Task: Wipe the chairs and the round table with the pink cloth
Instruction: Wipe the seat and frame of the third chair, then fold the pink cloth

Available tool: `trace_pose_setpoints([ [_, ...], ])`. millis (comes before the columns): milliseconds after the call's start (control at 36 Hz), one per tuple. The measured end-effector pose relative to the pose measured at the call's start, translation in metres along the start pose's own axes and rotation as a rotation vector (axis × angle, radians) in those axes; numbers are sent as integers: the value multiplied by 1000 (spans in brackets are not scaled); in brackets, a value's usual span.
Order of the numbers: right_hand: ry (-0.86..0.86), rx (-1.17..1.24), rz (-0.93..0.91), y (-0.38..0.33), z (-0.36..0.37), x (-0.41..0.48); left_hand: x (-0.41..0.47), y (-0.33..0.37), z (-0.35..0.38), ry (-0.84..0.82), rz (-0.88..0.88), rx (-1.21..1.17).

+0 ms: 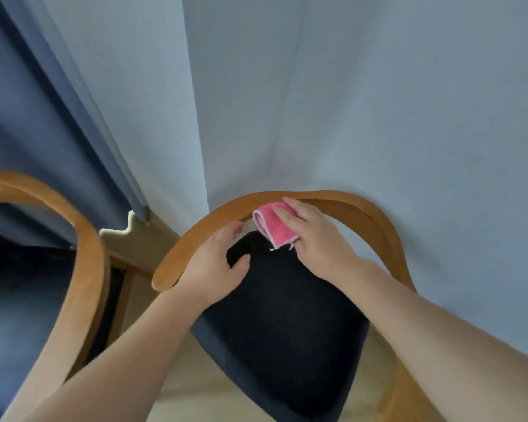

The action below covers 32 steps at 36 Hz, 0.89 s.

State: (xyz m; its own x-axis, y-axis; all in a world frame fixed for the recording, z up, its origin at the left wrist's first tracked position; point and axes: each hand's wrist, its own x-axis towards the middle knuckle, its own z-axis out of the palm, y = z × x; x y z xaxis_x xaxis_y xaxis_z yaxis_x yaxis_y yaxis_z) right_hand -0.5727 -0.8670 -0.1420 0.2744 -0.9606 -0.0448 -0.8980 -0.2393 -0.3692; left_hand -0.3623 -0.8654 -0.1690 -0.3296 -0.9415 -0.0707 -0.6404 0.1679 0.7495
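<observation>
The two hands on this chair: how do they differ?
The left hand holds no cloth and grips the wooden rail of the chair lower on its curve. The right hand lies flatter, pressing the pink cloth against the rail's top. Both rest on the same chair.

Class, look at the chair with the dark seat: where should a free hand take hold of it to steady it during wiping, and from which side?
Take the curved wooden rail on its left sweep, from above: fingers over the top, thumb on the seat side. It is narrow and rounded, so a grip wraps it, and that stretch lies clear of the pink cloth at the crest.
</observation>
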Motion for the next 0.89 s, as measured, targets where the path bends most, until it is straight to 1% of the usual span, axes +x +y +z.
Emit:
trace_pose_setpoints([
  [111, 54, 223, -44, -69, -7, -28, -48, 28, -43, -32, 89, -297],
  [167, 60, 291, -78, -102, -11, -38, -71, 37, -65, -7, 75, -412],
  [222, 45, 373, -122, -131, -16, -45, -94, 44, -87, 63, 25, -489],
  [278, 18, 483, -171, -161, -29, -49, -113, 47, -112, 115, -4, -477],
  [361, -39, 668, -232, -198, -51, -51, -139, 47, -147, 143, -37, -390],
  [472, -36, 708, -241, -230, -71, -44, -174, 38, -186, 214, -136, -243],
  [583, -82, 766, -300, -264, -87, -29, -216, 35, -211, 354, -251, -201],
  [667, -159, 809, -340, -291, -84, -16, -258, 37, -218, 463, -331, -162],
  [722, -225, 834, -409, -313, -81, -14, -291, 43, -216, 559, -400, -181],
  [778, -314, 870, -501, -341, -76, -21, -331, 49, -212, 693, -460, -201],
  [833, -360, 906, -540, -359, -69, -27, -356, 52, -209, 734, -483, -187],
  [889, -422, 900, -622, -386, -61, -40, -393, 58, -203, 836, -543, -178],
])
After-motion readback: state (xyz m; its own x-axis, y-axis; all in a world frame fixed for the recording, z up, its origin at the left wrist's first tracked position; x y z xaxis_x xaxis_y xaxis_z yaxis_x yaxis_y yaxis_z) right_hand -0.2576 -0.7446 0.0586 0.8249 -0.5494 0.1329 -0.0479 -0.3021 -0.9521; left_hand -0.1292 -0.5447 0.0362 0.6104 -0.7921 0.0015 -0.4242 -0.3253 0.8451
